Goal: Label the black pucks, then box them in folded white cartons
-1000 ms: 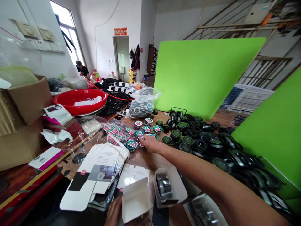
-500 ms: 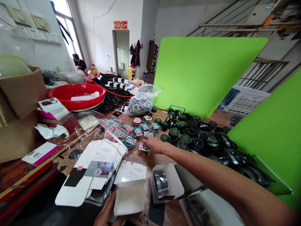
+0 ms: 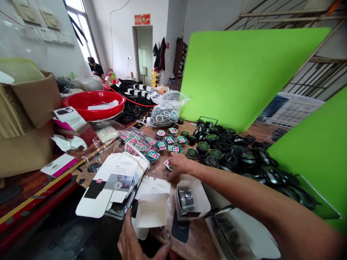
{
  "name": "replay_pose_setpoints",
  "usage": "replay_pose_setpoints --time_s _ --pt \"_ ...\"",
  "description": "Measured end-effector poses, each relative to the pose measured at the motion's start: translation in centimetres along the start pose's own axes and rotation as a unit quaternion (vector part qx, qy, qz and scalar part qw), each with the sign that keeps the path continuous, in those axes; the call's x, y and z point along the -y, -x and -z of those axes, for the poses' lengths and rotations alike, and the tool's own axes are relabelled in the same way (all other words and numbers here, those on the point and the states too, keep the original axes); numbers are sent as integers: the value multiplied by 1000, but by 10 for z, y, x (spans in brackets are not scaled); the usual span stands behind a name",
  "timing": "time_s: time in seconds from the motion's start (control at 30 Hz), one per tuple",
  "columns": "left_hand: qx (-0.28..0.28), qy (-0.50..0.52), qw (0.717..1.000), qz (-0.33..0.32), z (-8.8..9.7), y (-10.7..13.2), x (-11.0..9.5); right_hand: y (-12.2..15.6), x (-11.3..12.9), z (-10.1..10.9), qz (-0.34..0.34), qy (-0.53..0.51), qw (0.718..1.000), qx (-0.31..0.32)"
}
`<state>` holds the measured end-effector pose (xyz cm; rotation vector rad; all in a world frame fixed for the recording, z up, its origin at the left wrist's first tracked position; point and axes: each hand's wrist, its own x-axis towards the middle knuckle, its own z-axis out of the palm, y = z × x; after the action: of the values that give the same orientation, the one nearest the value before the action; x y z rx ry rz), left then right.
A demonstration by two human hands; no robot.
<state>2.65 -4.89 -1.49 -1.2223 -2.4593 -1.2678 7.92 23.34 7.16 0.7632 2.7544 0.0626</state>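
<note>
My right hand (image 3: 178, 165) reaches across the table, fingers curled over a round disc with a red-and-green sticker (image 3: 168, 164). Beyond it lie several more stickered discs (image 3: 168, 140) and a bag of stickers (image 3: 135, 141). My left hand (image 3: 135, 242) is at the bottom edge, holding a small open white carton (image 3: 151, 215). Another open white box (image 3: 193, 198) with a dark metal part inside sits between my hands. A fanned stack of flat cartons (image 3: 116, 180) lies to the left.
A heap of black and green round parts (image 3: 238, 159) covers the right side below tilted green boards (image 3: 244, 76). A clear bag of rings (image 3: 166, 113), a red basin (image 3: 93, 104) and a cardboard box (image 3: 27, 119) stand at left. A person (image 3: 94, 68) sits far back.
My right hand has drawn back toward me from the row of stickered discs, bringing one disc along. My left hand with the white carton has shifted slightly; the camera tilted.
</note>
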Motion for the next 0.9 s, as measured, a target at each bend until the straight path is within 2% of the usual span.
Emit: replay_pose_setpoints --time_s 0.1,0.27,0.47,0.57,0.7,0.8,0.9 --pt "-24 -17 999 -40 -11 -14 -6 3 2 0 -25 -19 999 7" --pt "-72 -41 996 -19 -20 -24 -8 7 -2 -6 -31 -58 998 21" --pt "-46 38 998 -4 -12 -17 0 8 -7 -10 -29 -88 996 -11" --pt "-38 63 997 9 -9 -13 1 13 -11 6 -43 -97 993 -40" --pt "-29 58 997 34 -10 -8 -3 41 -3 48 -55 -94 989 -100" --pt "-27 71 997 34 -12 -5 -8 72 22 70 -47 -113 980 -154" --pt "-25 83 996 28 -14 -3 -12 100 55 73 -43 -180 964 -190"
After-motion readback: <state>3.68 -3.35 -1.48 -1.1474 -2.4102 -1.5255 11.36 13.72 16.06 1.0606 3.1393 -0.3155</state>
